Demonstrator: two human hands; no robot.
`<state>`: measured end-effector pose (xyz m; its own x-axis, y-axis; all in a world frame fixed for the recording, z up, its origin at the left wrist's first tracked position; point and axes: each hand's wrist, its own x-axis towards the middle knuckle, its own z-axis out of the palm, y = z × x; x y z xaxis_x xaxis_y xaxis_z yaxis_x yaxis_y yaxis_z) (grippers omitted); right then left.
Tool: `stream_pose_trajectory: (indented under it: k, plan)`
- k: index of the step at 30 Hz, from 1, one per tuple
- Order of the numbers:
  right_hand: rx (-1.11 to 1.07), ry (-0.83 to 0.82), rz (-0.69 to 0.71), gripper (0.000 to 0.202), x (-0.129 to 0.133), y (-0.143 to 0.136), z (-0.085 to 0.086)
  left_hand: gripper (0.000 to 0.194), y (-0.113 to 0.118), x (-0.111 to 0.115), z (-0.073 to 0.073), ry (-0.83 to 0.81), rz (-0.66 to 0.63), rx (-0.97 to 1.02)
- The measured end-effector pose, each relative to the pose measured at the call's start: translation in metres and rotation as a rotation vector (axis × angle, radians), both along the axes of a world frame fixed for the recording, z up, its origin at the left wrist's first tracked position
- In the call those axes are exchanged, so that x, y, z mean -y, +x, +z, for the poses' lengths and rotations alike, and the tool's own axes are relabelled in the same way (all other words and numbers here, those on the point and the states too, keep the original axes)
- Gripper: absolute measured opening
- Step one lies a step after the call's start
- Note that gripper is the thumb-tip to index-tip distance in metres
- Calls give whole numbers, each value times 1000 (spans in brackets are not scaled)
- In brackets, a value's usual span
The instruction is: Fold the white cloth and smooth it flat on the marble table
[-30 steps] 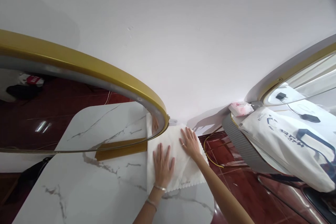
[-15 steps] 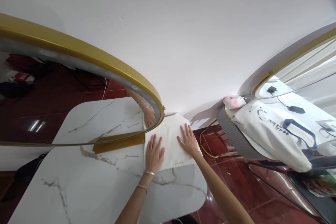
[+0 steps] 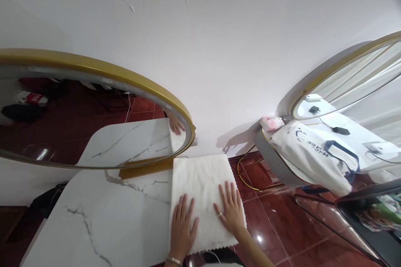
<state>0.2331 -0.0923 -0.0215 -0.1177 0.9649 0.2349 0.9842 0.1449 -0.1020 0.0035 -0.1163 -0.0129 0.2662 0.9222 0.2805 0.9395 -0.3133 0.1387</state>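
Observation:
A white cloth with a scalloped edge lies flat at the right end of the marble-patterned table. Its near edge reaches the table's front, where the table edge beneath is hidden. My left hand rests palm down on the cloth's lower left, fingers stretched out. On the lower right, my right hand presses flat with fingers spread, a ring on one finger. Neither hand grips anything.
A gold-framed round mirror stands over the table's back left, on a gold base. To the right, a second table holds a white bag, a pink tissue pack and a black charger. A chair stands at lower right.
Both hands have slid toward me with the cloth, whose near edge now lies at the table's front. More of the cloth shows beyond my fingers. The camera view has shifted slightly.

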Motion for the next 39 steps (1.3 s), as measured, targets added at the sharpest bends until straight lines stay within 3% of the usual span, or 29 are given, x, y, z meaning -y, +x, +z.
stream_pose_trajectory:
  k: [3, 8, 11, 14, 19, 21, 24, 26, 28, 31, 33, 37, 39]
  plan:
    - [14, -7, 8, 71, -16, -1, -1, 64, -1, -11, -2, 9, 4, 20]
    - [33, -62, 21, 65, -77, -6, 6, 56, 0, -64, 5, 16, 23, 58]
    - [28, -72, 12, 64, -88, -9, 9, 54, -2, -77, 9, -3, 31, 75]
    - [5, -27, 53, 60, -64, -8, 6, 55, -5, -58, 9, -22, 27, 72]
    - [-71, 106, 119, 61, -1, -12, -7, 57, -9, 1, 4, -32, 49, 83]
    - [-90, 149, 114, 64, 12, -16, -11, 53, -10, 8, 6, -38, 81, 133]
    - [-83, 135, 127, 67, 15, -20, -8, 34, -15, -19, 17, -71, 302, 289]
    - [-66, 89, 152, 70, 12, -21, -3, 23, -24, -57, 27, -131, 513, 424]
    - [-53, 49, 169, 74, 11, -20, 2, 18, -36, -99, 35, -196, 618, 523]
    - [-46, 31, 168, 75, 13, -21, 7, 13, -55, -142, 38, -230, 562, 574]
    - [-43, 26, 162, 74, 14, -23, 9, 18, -61, -151, 38, -212, 500, 584]
    - [-39, -26, 227, 76, 16, -30, 11, 36, -45, -133, 35, -86, 448, 536]
    - [-41, -46, 256, 82, 16, -31, 13, 43, -29, -120, 26, -50, 287, 413]
